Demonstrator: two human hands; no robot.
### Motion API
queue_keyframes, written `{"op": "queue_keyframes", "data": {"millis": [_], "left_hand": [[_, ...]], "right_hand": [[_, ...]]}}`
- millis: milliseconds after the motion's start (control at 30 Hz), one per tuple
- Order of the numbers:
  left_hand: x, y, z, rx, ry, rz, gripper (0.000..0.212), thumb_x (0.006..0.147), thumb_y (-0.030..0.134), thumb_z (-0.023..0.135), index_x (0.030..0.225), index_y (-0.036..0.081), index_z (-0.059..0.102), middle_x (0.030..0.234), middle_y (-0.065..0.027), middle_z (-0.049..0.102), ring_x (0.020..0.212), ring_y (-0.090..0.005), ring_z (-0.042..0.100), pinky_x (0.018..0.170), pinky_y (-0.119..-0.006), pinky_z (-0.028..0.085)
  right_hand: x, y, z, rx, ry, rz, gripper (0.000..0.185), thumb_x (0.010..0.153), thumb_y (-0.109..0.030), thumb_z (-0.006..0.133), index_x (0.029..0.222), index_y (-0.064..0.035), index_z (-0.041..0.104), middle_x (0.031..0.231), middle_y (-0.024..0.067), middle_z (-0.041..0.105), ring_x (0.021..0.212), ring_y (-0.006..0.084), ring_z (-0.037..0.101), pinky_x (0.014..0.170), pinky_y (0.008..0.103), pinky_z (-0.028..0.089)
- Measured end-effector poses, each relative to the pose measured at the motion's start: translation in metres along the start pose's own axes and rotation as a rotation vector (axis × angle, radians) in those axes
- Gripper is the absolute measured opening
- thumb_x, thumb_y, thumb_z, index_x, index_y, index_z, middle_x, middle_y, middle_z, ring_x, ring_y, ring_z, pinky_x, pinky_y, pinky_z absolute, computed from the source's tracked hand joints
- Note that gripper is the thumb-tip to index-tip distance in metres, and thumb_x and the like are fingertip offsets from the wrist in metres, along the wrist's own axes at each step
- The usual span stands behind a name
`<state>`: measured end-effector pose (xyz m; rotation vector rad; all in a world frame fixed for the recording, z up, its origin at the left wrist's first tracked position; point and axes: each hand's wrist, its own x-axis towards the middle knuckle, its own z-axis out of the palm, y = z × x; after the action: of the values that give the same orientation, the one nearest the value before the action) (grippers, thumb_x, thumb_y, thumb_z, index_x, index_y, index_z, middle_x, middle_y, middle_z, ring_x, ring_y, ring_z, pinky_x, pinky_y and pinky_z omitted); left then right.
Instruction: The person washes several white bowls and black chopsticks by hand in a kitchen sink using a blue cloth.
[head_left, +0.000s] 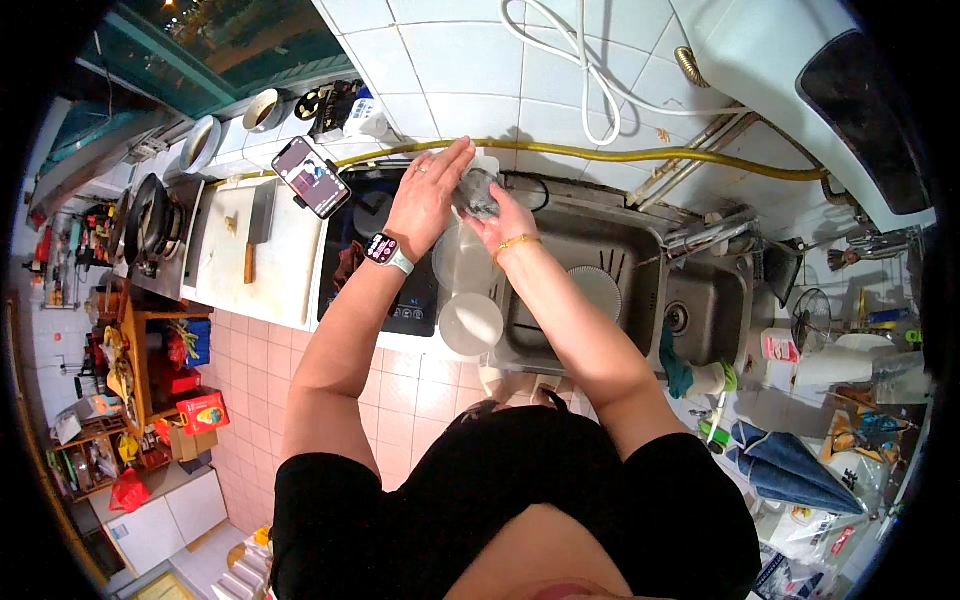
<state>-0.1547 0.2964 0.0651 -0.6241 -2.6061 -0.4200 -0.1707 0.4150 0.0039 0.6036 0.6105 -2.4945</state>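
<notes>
My right hand (511, 220) holds a grey, shiny item (476, 193) that looks like a dark thing in clear plastic; its exact kind cannot be told. My left hand (429, 193) lies against the item's left side, fingers straight and pointing to the wall. A pale container, partly hidden, shows just behind the item. Below the hands, translucent round plastic bowls or lids (471, 324) stand between the black cooktop (379, 319) and the steel sink (637, 247). In the sink lie a white ridged plate (595, 291) and chopsticks.
A cleaver (259, 217) and a small pale piece of food (231, 224) lie on the white cutting board (289, 277). A phone (312, 178) stands in a holder behind the cooktop. A yellow hose (585, 150) runs along the tiled wall. A green cloth (674, 364) hangs over the sink's edge.
</notes>
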Motion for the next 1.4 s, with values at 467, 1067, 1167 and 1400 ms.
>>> {"op": "queue_keyframes", "data": {"millis": [467, 1067, 1167, 1400], "left_hand": [[-0.003, 0.001, 0.008, 0.023, -0.01, -0.076, 0.054, 0.063, -0.003, 0.046, 0.115, 0.008, 0.038, 0.12, -0.0055, 0.038, 0.106, -0.0216, 0.04, 0.091, -0.037, 0.029], [-0.229, 0.126, 0.061, -1.191, 0.238, -1.645, 0.043, 0.08, 0.031, 0.046, 0.109, 0.003, 0.031, 0.096, -0.0122, 0.048, 0.085, -0.0195, 0.051, 0.067, -0.029, 0.045], [-0.223, 0.116, 0.082, -1.417, 0.116, -1.74, 0.048, 0.079, 0.031, 0.045, 0.113, 0.002, 0.027, 0.098, -0.0158, 0.047, 0.084, -0.0243, 0.054, 0.067, -0.034, 0.047], [-0.266, 0.094, 0.169, -1.037, -0.032, -1.324, 0.037, 0.075, 0.006, 0.039, 0.111, 0.001, 0.033, 0.097, -0.0173, 0.049, 0.077, -0.0279, 0.056, 0.055, -0.033, 0.052]], "right_hand": [[0.002, -0.006, 0.01, 0.06, -0.144, 0.066, 0.027, 0.08, -0.009, 0.043, 0.103, 0.0034, 0.037, 0.101, 0.0158, 0.046, 0.094, 0.028, 0.046, 0.086, 0.0425, 0.038], [-0.06, 0.001, -0.127, -1.038, -0.006, -0.084, 0.02, 0.073, -0.016, 0.058, 0.088, -0.0031, 0.054, 0.079, 0.0054, 0.057, 0.073, 0.0179, 0.054, 0.064, 0.0327, 0.042], [-0.071, 0.026, -0.124, -1.715, -0.272, -0.695, 0.024, 0.069, -0.015, 0.058, 0.087, 0.001, 0.052, 0.08, 0.0147, 0.056, 0.072, 0.0281, 0.054, 0.064, 0.0344, 0.042], [-0.08, 0.052, -0.135, -2.49, -1.093, -0.313, 0.017, 0.071, -0.011, 0.041, 0.079, -0.0037, 0.054, 0.087, 0.0114, 0.052, 0.085, 0.0261, 0.049, 0.075, 0.0348, 0.039]]}}
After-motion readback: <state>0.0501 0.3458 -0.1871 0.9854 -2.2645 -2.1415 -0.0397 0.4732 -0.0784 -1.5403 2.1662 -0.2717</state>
